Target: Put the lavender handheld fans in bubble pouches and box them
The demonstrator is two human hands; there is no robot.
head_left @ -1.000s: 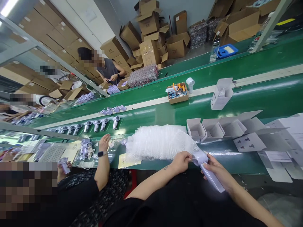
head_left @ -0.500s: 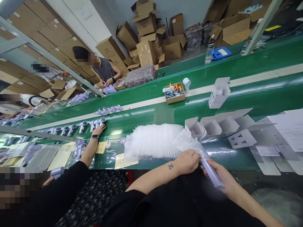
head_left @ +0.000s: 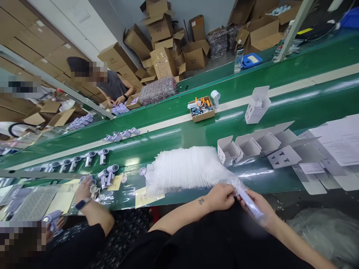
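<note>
My left hand (head_left: pixel 223 196) is closed on the near end of a clear plastic bag (head_left: pixel 235 182), just in front of the spread stack of white bags (head_left: pixel 182 168). My right hand (head_left: pixel 262 209) is wrapped round a pale purple cylinder (head_left: pixel 251 204), whose upper end meets the bag's mouth. How far the cylinder sits inside the bag cannot be made out. Open white boxes (head_left: pixel 248 148) stand in a row behind my hands.
A co-worker's hand (head_left: pixel 84 190) is at purple devices (head_left: pixel 108 176) on the left. A small carton of parts (head_left: pixel 202 114), a white box (head_left: pixel 257 106) and a person (head_left: pixel 114 87) are farther back. White sheets (head_left: pixel 336 138) lie at right.
The purple cylinder is slightly nearer the bag and covered more at its top. The co-worker's hand has pulled back left, and two devices now stand nearer the table's front. The view has shifted slightly.
</note>
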